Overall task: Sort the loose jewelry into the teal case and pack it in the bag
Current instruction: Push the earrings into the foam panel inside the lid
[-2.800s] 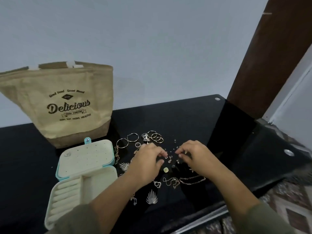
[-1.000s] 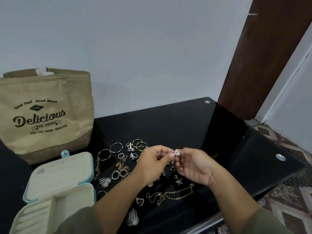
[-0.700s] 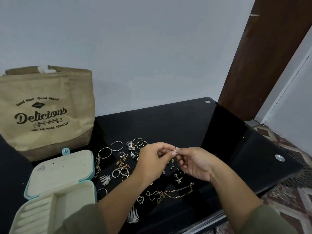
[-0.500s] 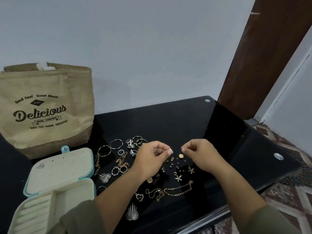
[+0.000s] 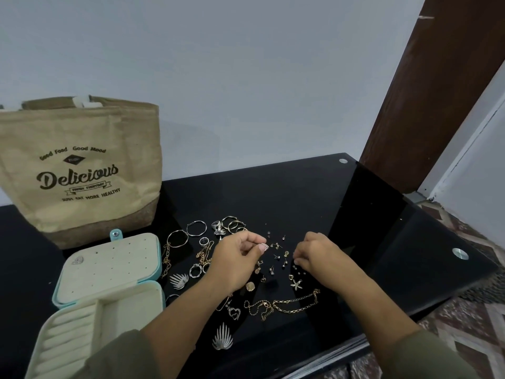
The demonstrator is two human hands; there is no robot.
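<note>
Loose jewelry lies spread on the black glass table (image 5: 300, 192): hoop earrings (image 5: 177, 238), rings (image 5: 233, 224), small studs (image 5: 278, 257), gold chains (image 5: 284, 306), a heart pendant (image 5: 234, 313) and leaf-shaped earrings (image 5: 222, 339). The teal case (image 5: 108, 272) lies open at the left, cream inside, with one earring (image 5: 78, 260) pinned in its lid. My left hand (image 5: 236, 259) pinches a small silver earring (image 5: 263, 246) above the studs. My right hand (image 5: 317, 253) is lowered onto the table with its fingertips curled among tiny pieces; what they hold is hidden.
A tan jute bag (image 5: 79, 170) printed "Delicious" stands upright behind the case at the back left. The table's right and front edges drop to a patterned floor (image 5: 464, 337). A brown door frame (image 5: 442, 86) rises at the back right.
My hands met over the studs, then separated. The left keeps the small silver earring; the right has dropped to the table among the tiny pieces.
</note>
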